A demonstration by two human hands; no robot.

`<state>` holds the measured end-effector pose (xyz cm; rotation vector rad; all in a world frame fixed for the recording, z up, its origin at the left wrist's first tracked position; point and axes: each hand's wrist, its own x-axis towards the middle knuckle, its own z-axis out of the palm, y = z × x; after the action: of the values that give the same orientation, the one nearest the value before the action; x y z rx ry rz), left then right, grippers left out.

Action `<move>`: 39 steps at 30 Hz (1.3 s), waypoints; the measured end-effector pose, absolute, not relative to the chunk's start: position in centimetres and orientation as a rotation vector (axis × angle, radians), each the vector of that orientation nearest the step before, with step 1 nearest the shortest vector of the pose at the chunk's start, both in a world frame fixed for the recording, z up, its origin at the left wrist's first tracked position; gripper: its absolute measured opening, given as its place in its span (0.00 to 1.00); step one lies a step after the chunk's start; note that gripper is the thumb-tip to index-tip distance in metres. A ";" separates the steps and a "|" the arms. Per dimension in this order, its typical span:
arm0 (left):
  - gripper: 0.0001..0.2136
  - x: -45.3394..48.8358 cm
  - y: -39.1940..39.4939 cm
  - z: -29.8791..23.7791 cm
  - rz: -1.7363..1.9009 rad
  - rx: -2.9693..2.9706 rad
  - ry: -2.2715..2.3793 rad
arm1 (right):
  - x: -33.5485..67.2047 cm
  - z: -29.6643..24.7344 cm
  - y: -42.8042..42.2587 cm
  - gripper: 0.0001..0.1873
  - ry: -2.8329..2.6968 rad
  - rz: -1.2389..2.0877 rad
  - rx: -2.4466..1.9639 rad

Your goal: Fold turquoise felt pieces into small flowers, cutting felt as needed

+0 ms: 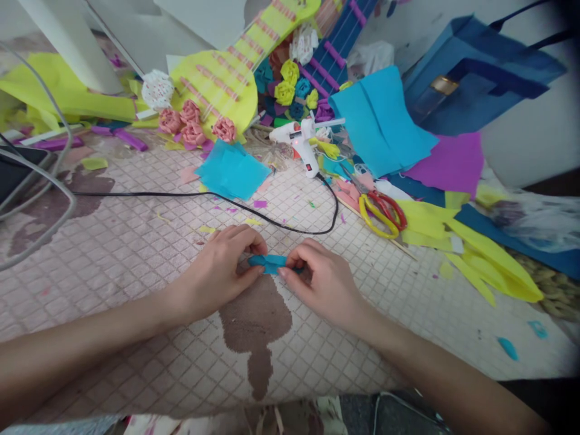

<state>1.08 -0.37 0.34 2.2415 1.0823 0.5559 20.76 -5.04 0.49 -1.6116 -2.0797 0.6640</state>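
Head view: the strip (274,261) of blue paper is between the two hands, in front of the body. The left hand (229,263) pinches its left end with thumb and fingertips; the right hand (324,275) grips the other end, where a bit of blue shows behind the fingers. Whether the strip touches the cloth (172,368) or sits slightly above it cannot be told.

The paper looks thin and folded lengthwise, so a light, level pinch should serve best: an even pull would keep the long edges together, while a hard tug or a twist could crease it askew or tear it. Keeping the thumbs on the near side, close to the fold, should help hold the layers flush.

Small scraps lie just past the fingertips, then the cord (290,229) loops across. It runs to the glue gun (301,142), whose small red light shows, so reaching far forward calls for care. A stack of blue squares (233,169) lies beyond the cord. The scissors (383,211) and a thin stick (405,248) bound the far right. The easiest room seems to be toward the body, over the brown patch (258,320), as far as the table's front edge.
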 end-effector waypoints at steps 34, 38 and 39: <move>0.08 0.8 -0.6 0.6 0.543 2.255 0.974 | 22.2 0.2 -5.4 0.08 -2.245 0.656 -1.427; 0.06 0.6 -0.4 0.4 0.522 2.292 0.981 | 22.2 0.0 -5.5 0.06 -2.278 0.574 -1.428; 0.06 0.5 -0.3 0.4 0.511 2.300 0.973 | 22.2 -0.1 -5.4 0.06 -2.292 0.547 -1.415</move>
<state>0.55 -0.33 0.40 2.3001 0.9728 0.5106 22.18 -5.45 -0.12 -1.4148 -2.2924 0.5465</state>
